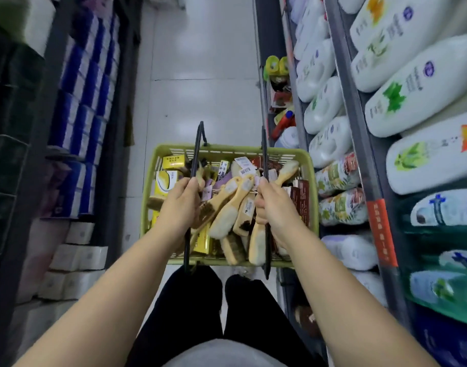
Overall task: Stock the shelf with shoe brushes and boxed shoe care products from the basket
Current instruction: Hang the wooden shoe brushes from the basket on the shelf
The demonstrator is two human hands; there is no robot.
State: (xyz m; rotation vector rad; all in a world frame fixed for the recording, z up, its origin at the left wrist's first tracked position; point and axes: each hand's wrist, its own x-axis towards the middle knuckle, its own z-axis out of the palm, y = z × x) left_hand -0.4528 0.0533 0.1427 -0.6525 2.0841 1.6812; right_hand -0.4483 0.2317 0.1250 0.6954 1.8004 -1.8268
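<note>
1. Both hands are clamped on the basket [148, 207], which hangs over the floor [200, 62] just ahead of our legs. The left hand [182, 205] grips the left handle [196, 149] and the right hand [273, 207] grips the right handle [264, 149]. The hands are apart, with the load between them.
2. All the stock is in the basket, and we see none of it in a hand.
3. The coming move turns on the low shelf [261, 75] to our right. It lies ahead of the basket and to its right, below the rows of white bottles [319, 102].
4. We judge this to be the destination, since a few small shoe care items [280, 99] already sit there.
5. The right hand is nearer to that shelf. We would expect the basket to be set down first, because neither hand is free.
6. Both handles run away from us, roughly parallel to the shelf edge. Most of the brushes [227, 207] also lie near to far, with their handle ends leaning to the far right.
7. By our count there is one basket with two handles. We see at least seven wooden brushes, but they are heaped and some are hidden, so that count is not firm.
8. We also count at least three yellow boxes [164, 181] and at least two dark red boxes [301, 192].
9. Stacked tissue packs [78, 102] fill the shelving on our left, well apart from the basket.
</note>
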